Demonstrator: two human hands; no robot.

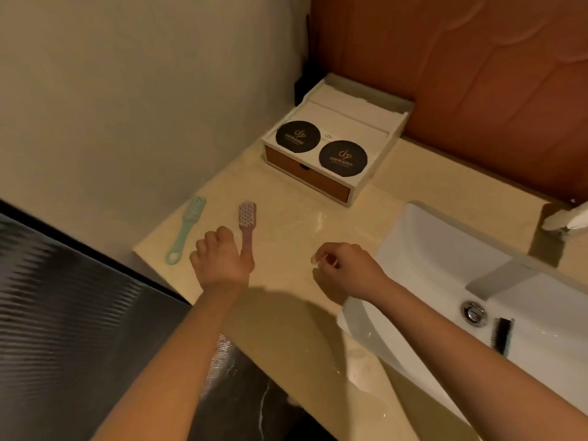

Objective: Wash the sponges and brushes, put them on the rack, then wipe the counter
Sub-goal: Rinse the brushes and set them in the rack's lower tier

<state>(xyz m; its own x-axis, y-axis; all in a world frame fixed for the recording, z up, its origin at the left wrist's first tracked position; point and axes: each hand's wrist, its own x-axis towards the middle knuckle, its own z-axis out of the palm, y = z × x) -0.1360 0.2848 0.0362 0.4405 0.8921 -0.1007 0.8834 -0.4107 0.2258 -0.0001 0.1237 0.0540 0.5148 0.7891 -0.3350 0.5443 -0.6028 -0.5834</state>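
Left hand grips pink brush by its handle, head up-frame; sink lies right, nearer the loosely curled, empty right hand.

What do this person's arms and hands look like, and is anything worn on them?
Nothing worn shows. The left hand and right hand are bare: no gloves, and no rings or watch visible. The left forearm and right forearm are bare too, with no sleeve reaching into the picture. No bracelets, bandages or markings can be seen.

Brush handle perhaps beneath left hand
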